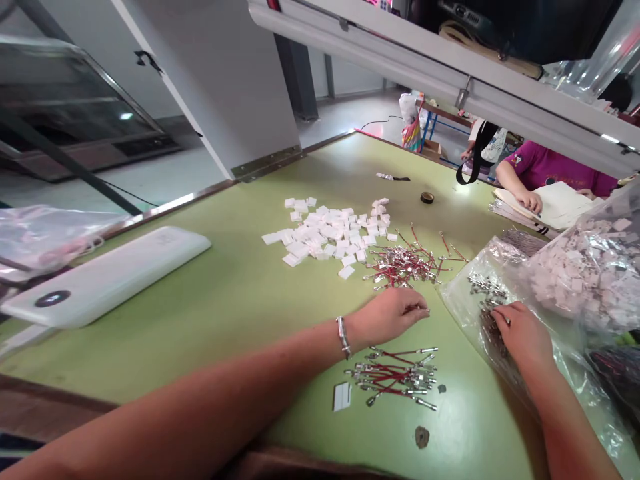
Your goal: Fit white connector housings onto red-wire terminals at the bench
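My left hand [387,315], a metal bracelet on its wrist, hovers over the green table with its fingers pinched; a tiny glint shows at the fingertips, too small to name. Below it lies a bundle of short red wires [395,377] with metal ends, beside a white rectangular piece [342,396]. A looser heap of red wires [404,263] is just beyond the hand. To the right, my right hand [525,337] dips its closed fingertips into small metal parts [493,323] on a transparent plastic bag [463,293]. What those fingers grip is hidden.
Many white flat pieces [325,230] are spread mid-table. A bulging bag of white parts [585,267] stands at right. Black tape [427,198] lies farther back, and a long white device [110,277] at left. A shelf [400,50] overhangs; another person [555,167] sits opposite.
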Demonstrator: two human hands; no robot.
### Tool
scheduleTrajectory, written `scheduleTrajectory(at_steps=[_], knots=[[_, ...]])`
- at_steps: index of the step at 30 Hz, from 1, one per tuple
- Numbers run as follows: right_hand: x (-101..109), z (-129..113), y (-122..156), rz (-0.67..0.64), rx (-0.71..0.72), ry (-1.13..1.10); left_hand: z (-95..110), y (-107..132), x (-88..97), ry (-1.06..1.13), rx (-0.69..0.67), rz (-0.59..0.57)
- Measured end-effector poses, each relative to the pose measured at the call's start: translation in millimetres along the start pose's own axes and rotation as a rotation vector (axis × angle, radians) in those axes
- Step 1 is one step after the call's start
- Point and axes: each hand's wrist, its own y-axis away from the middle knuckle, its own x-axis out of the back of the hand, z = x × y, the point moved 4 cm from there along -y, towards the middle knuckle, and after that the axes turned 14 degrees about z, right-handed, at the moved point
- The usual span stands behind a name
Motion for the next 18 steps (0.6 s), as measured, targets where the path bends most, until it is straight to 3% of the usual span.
scheduleTrajectory(at_steps=[3,6,9,13,18], knots=[[7,0,0,0.081,-0.010,-0.081,0,1,-0.1,0.014,-0.021,0.007],[18,-17,3,0.139,0.000,-0.332,1,2,-1.2,0.020,-0.033,0.012],[29,-54,12,0.070,0.071,-0.635,5,5,-4.2,0.033,-0.019,0.008],[38,-103,26,0.041,0.172,-0.824,12,7,-8.1,0.117,0.010,-0.023],[37,-111,30,0.046,0.099,-0.921,18,8,-6.7,0.177,0.003,-0.054]])
